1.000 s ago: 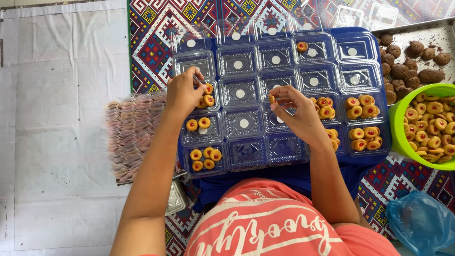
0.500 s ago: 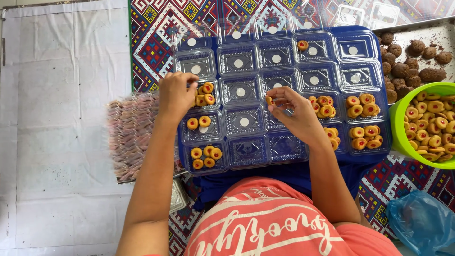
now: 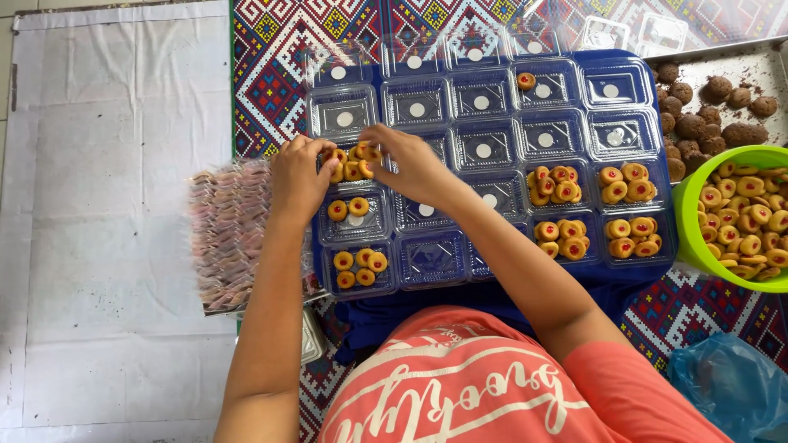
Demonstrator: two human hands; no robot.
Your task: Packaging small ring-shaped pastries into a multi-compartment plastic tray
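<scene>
Both hands' fingers, L [image 3: 300, 176] & R [image 3: 410, 160], pinch round jam-dotted cookies [image 3: 351, 162] over a clear plastic box [image 3: 349, 168].

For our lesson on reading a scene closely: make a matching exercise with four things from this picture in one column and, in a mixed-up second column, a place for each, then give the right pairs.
Things
1. green bowl
2. dark brown cookies
3. blue plastic bag
4. stack of pinkish packets

Places
A. bottom right corner
B. left of the blue tray, by the left hand
C. on the metal tray, top right
D. right edge, full of jam-centred cookies

Pairs: 1-D, 2-C, 3-A, 4-B
</scene>
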